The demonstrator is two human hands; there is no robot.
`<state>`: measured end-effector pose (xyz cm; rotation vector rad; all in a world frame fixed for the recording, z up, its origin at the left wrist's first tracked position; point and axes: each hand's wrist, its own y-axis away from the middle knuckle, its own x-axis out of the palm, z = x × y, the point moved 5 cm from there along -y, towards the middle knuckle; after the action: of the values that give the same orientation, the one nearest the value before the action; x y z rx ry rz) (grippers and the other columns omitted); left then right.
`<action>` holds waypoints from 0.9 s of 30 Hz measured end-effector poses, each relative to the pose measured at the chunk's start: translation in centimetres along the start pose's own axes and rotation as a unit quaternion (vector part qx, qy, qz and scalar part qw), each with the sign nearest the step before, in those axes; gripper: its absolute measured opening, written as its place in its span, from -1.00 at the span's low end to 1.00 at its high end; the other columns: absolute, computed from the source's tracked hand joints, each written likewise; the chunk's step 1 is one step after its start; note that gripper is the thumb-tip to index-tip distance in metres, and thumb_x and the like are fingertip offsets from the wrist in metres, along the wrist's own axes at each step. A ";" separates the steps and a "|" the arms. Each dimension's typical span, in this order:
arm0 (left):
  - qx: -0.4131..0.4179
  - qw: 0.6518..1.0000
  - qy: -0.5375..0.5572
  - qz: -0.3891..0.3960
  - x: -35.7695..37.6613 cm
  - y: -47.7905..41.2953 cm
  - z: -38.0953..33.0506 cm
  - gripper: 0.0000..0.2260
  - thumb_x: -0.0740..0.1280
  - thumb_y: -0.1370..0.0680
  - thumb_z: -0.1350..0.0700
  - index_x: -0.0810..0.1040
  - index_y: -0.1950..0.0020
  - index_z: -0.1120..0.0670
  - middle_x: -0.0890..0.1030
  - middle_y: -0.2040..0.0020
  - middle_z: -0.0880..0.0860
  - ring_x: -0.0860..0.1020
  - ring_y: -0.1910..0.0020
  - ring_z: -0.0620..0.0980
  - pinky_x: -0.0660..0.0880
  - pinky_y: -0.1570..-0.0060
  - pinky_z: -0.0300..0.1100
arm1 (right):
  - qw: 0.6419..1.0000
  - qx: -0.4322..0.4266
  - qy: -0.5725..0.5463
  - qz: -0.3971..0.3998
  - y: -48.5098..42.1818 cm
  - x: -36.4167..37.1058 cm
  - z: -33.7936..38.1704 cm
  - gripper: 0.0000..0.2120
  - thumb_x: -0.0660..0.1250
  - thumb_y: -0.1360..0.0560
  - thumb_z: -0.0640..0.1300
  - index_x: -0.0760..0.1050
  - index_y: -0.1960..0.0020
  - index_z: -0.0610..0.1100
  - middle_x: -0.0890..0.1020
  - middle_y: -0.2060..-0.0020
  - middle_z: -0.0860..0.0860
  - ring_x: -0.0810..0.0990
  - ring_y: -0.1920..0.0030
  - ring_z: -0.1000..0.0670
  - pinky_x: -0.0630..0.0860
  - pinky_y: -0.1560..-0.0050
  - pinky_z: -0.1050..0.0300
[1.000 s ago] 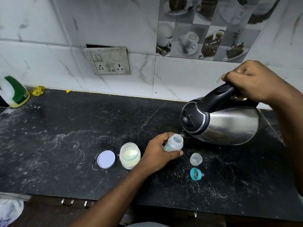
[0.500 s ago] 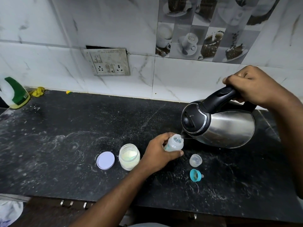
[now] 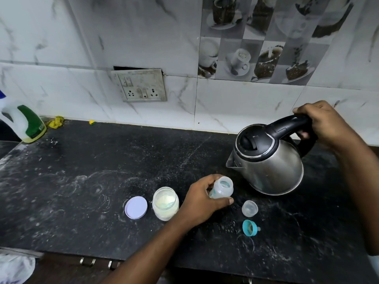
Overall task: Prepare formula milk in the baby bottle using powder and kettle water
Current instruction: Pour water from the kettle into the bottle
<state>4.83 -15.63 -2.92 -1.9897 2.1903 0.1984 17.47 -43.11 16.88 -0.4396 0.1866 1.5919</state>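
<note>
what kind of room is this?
Most likely a home kitchen: a dark speckled stone countertop against white marble-look wall tiles, a decorative tile panel of coffee cups, and a wall socket plate above the counter.

The bottle (image 3: 222, 189), small, clear and uncapped, stands open-mouthed on the worktop. Right of and behind it the steel kettle (image 3: 268, 160), black-lidded, is near upright, spout toward the bottle. Left of the bottle stands the open powder jar (image 3: 165, 202), holding pale powder.
</note>
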 end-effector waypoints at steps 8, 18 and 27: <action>-0.018 1.000 0.022 -0.006 0.0 0.8 1.6 -0.46 0.71 -0.34 -0.09 0.65 -0.28 -0.26 0.72 -0.22 -0.21 0.69 -0.22 -0.17 0.59 -0.25 -0.17 | 0.961 0.075 -0.208 -0.167 -0.9 1.1 -7.0 -0.78 0.13 -0.43 -0.05 0.39 0.31 -0.14 0.35 0.65 0.00 0.27 0.64 0.01 0.14 0.50 0.17; -0.032 0.999 0.032 0.015 0.5 2.0 3.2 -0.46 0.72 -0.38 0.04 0.66 -0.32 -0.13 0.73 -0.22 -0.17 0.68 -0.24 -0.17 0.53 -0.21 -0.36 | 0.891 0.128 -0.345 -0.265 -2.0 10.1 -15.5 -0.68 0.14 -0.41 -0.07 0.51 0.45 -0.09 0.39 0.63 -0.01 0.27 0.65 0.03 0.18 0.56 0.33; -0.046 0.998 0.029 0.019 0.8 2.5 4.8 -0.48 0.72 -0.39 0.04 0.67 -0.31 -0.09 0.75 -0.21 -0.11 0.69 -0.24 -0.12 0.54 -0.25 -0.31 | 0.900 0.148 -0.324 -0.251 -3.7 13.7 -18.8 -0.67 0.14 -0.57 -0.20 0.47 0.35 -0.15 0.42 0.63 0.01 0.32 0.66 0.05 0.16 0.60 0.33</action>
<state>2.42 -15.13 -7.82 -2.0271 2.2951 0.2549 24.00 -37.33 -4.98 0.2789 -0.1861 1.0972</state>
